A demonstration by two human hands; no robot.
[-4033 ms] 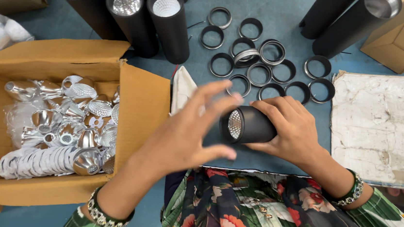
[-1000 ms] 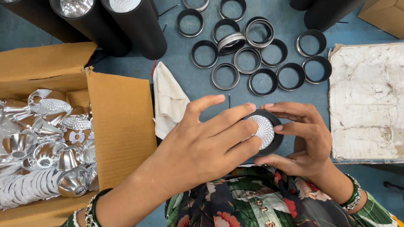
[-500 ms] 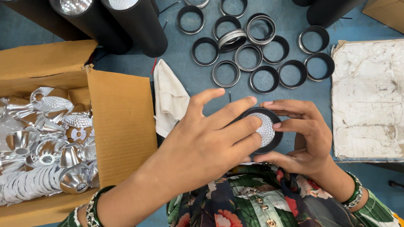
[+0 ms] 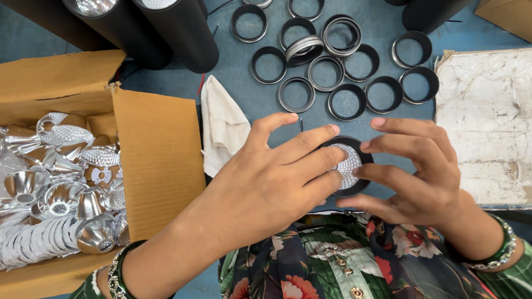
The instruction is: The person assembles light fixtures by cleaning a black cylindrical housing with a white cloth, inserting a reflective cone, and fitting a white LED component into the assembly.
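A round black lamp housing with a faceted silver reflector inside is held between the two hands, just above the lap. The fingers of the left hand are spread flat over its near-left rim and press on it, while the fingers of the right hand are curled around its right side; it is gripped from both sides, not enclosed.

The reflector could be seated crooked if the pressure from the left fingertips is uneven, because only part of the rim is covered by them. The shiny facets could be marked by a fingertip that slides inward. If the grip on the right side is loosened, the housing could slip down onto the flowered cloth.

Beyond the fingertips, black trim rings are laid close together on the blue table; they could be scattered by a hasty reach. A white cloth lies just left of the left fingers, beside a cardboard box of silver reflectors.
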